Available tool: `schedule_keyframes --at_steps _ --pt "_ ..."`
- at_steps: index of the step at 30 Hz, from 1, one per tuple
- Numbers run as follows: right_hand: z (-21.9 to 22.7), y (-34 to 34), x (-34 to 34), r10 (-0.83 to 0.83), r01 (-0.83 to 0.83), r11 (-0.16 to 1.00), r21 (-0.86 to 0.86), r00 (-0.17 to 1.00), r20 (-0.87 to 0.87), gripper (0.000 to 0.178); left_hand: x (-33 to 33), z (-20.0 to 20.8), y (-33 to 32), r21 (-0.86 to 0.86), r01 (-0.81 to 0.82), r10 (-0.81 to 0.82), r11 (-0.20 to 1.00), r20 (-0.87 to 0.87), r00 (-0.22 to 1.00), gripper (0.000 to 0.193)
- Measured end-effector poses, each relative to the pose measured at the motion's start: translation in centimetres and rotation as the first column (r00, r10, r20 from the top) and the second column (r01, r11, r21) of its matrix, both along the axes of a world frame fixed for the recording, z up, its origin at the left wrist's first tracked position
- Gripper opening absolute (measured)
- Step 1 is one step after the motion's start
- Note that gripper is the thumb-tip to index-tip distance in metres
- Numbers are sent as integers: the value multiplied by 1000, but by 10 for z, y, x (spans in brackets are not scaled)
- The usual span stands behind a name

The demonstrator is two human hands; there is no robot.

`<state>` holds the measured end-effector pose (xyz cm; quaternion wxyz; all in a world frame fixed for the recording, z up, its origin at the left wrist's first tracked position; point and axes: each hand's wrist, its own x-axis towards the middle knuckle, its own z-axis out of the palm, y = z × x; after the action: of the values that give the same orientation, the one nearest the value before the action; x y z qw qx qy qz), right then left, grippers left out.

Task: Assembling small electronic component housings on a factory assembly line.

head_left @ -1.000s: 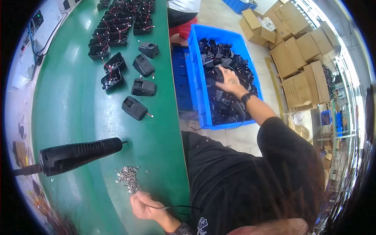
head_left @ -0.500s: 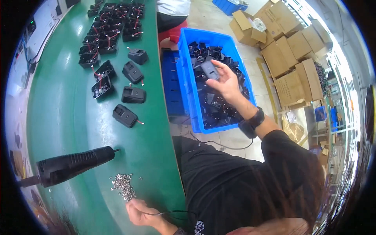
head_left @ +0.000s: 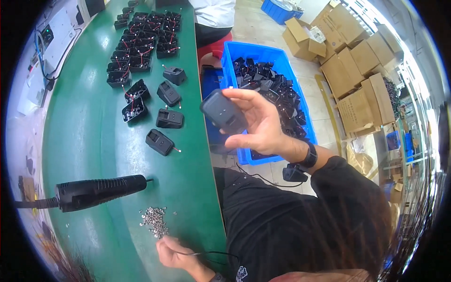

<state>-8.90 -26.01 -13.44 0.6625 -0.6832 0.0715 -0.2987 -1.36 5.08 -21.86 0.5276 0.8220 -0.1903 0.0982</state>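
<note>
My right hand [head_left: 263, 124] grips a dark charger cradle shell [head_left: 223, 113] between thumb and fingers, raised between the table edge and a blue crate. My left hand [head_left: 176, 254] is closed at the near edge of a heap of small silvery screws [head_left: 155, 221]; whatever its fingertips pinch is hidden. A thin black cable [head_left: 211, 253] runs across that hand. On the green table [head_left: 103, 155], a black electric screwdriver [head_left: 101, 192] points its bit toward the middle. Beyond it sit several charger cradles [head_left: 160, 142], some with short wires showing.
Rows of open black housings [head_left: 141, 44] with red wires fill the table's far end. The blue crate [head_left: 307, 127] on my right is heaped with black plastic parts. Cardboard boxes [head_left: 354, 61] stand behind it. Another person in white [head_left: 213, 14] sits past the crate.
My right hand has lifted the cradle shell from over the crate and brought it left, closer to the table. My left hand stays by the screws. The view has shifted slightly.
</note>
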Motion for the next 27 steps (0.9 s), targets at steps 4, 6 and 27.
schedule_keyframes --at_steps 4,6,27 --pt "5 8 5 -13 7 991 -131 999 -41 77 0 -3 2 -8 -14 14 1000 -34 999 38" --pt "8 10 6 -17 12 993 -115 999 -40 76 1 -4 1 -23 -9 9 1000 -16 1000 37" --pt "12 31 15 -21 12 991 -130 997 -72 75 1 -7 5 -14 -8 7 1000 -20 1000 37"
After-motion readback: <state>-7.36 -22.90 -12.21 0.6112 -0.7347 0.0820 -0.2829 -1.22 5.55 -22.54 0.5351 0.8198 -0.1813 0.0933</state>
